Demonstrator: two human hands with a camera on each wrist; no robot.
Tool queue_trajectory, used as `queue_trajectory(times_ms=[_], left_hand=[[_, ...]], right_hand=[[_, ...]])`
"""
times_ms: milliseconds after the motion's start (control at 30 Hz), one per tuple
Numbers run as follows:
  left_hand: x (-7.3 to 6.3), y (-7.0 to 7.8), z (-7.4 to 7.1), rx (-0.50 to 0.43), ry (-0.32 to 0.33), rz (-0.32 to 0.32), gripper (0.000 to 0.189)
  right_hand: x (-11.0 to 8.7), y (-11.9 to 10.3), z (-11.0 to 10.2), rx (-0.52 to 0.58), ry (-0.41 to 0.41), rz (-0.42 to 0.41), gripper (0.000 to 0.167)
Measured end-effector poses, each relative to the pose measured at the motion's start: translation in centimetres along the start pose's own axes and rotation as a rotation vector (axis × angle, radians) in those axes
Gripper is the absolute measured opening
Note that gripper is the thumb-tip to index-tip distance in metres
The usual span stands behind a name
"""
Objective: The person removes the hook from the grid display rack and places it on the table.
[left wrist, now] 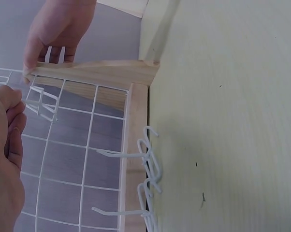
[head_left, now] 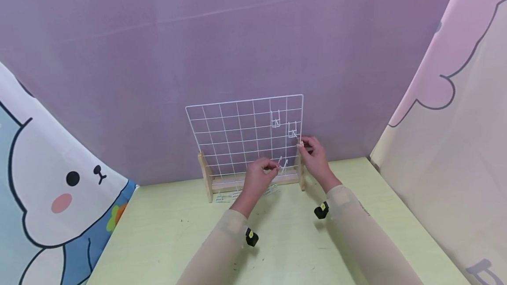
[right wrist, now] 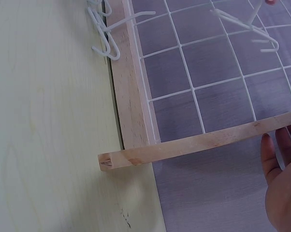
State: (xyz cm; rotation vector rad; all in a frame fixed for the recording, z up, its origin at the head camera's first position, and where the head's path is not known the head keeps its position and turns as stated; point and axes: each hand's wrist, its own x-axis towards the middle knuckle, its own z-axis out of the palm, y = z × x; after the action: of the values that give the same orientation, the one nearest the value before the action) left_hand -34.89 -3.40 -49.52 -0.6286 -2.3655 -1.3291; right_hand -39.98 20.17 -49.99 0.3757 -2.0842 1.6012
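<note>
A white wire grid panel (head_left: pixel 237 133) stands upright in a wooden stand (head_left: pixel 300 173). My left hand (head_left: pixel 258 179) pinches a white wire hook (head_left: pixel 283 165) by its arm, just in front of the grid's lower right; the hook's bent prongs (left wrist: pixel 43 104) face the wires in the left wrist view. At the grid's right edge, my right hand (head_left: pixel 315 158) grips the upper end of the stand's side post, thumb in front and fingers (right wrist: pixel 269 157) behind. Two more hooks hang on the grid, one upper (head_left: pixel 275 122) and one lower right (head_left: pixel 292 132).
Several loose wire hooks (left wrist: pixel 148 157) lie on the pale table (head_left: pixel 158 232) along the stand's front foot. A purple cloth (head_left: pixel 237 34) forms the backdrop behind the grid. Printed cloths hang at both sides, a cartoon animal (head_left: pixel 51 179) on the left one.
</note>
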Motion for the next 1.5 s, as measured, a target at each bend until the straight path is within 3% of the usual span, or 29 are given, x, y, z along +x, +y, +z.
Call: queue_trajectory(times_ms=[200, 500, 800, 1033, 1500], left_hand=[[-0.2, -0.2, 0.6, 0.031, -0.04, -0.01, 0.002], [-0.7, -1.0, 1.5, 0.036, -0.081, 0.03, 0.004], [-1.1, -1.7, 2.2, 0.047, -0.138, -0.027, 0.005], [-1.4, -2.3, 2.7, 0.033, -0.163, -0.05, 0.006], [-1.5, -3.1, 3.1, 0.057, -0.219, -0.037, 0.005]], right_hand=[[0.0, 0.3, -0.2, 0.007, -0.002, 0.0, 0.029], [0.0, 0.1, -0.1, 0.0, -0.001, -0.003, 0.028], [-0.1, 0.0, -0.1, -0.009, 0.001, -0.011, 0.029], [-1.2, -4.4, -0.2, 0.023, 0.004, -0.017, 0.027], [-1.2, -4.5, 0.0, 0.016, 0.02, -0.03, 0.026]])
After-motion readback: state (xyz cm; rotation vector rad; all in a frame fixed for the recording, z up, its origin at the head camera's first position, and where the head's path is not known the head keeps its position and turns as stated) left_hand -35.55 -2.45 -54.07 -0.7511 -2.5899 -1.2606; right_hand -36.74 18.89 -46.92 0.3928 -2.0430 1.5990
